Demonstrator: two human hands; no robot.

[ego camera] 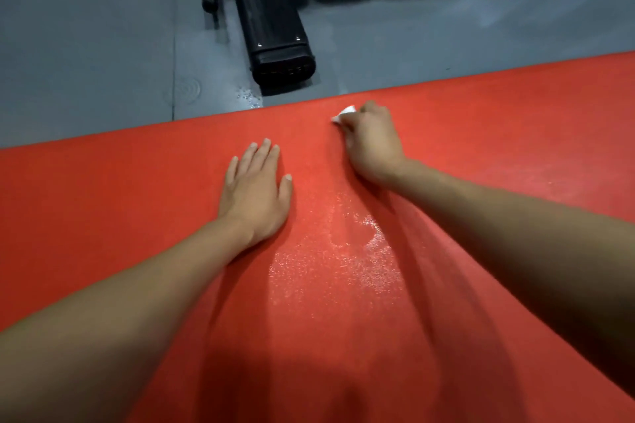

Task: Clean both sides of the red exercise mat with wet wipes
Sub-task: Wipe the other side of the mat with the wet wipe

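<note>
Mat: the red exercise mat [446,134] lies flat on the grey floor [86,45], filling the lower part of the view; its far edge runs just beyond the hands.
Mat surface: finely textured, with a glistening wet patch [343,261] between the forearms, so this side looks partly wiped.
Mat handling: judged soft, light and floppy; it should bend rather than lift as one stiff sheet. The wet area is likely slick, the dry area grippy.
Where to take hold: for turning it over, the far long edge or a corner seems the best place, pinched from the edge, since the flat middle offers nothing to grasp.
Wipe: a white wet wipe [343,113] shows only as a small bunched corner beyond the fingers; thin, limp and easily balled up.
Right hand: the right hand [372,144] has its fingers curled round the wipe, pressing it on the mat close to the far edge.
Left hand: the left hand [256,189] lies palm down on the mat, fingers straight and slightly spread, holding nothing; it appears to steady the mat.
Beyond the mat: a black machine base [275,27] stands on the floor just past the far edge, with small droplets [249,98] beside it.
Progress: the underside is presumably not yet done.
</note>
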